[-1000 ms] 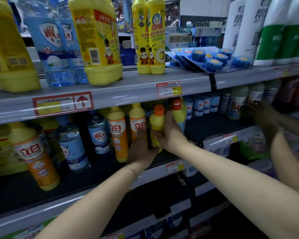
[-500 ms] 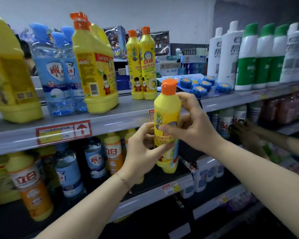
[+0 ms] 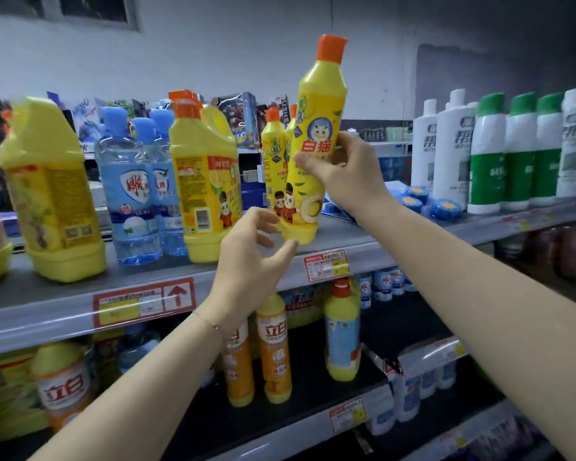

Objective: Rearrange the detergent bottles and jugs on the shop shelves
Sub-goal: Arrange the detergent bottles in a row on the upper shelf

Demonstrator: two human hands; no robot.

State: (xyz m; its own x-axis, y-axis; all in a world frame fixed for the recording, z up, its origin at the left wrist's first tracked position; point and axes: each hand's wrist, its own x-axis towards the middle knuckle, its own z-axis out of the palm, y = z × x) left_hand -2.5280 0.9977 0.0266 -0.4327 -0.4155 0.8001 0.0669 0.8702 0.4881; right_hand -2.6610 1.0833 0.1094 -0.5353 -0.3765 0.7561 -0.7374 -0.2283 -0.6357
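Yellow bottle, held in both hands 0.5 s ago, now raised & tilted, base at upper shelf edge, matching pair at its 9 o'clock; R hand grips it alone, L hand let go, fingers spread at 7 o'clock; set-down likely next

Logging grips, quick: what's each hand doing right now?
Left hand: open, fingers relaxed, holding nothing.
Right hand: gripping the yellow bottle around its middle.

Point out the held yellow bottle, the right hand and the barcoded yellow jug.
held yellow bottle (image 3: pixel 320 128), head view, cat picture on its label
right hand (image 3: pixel 351 171), head view, back of hand
barcoded yellow jug (image 3: pixel 207 181), head view, label above barcode
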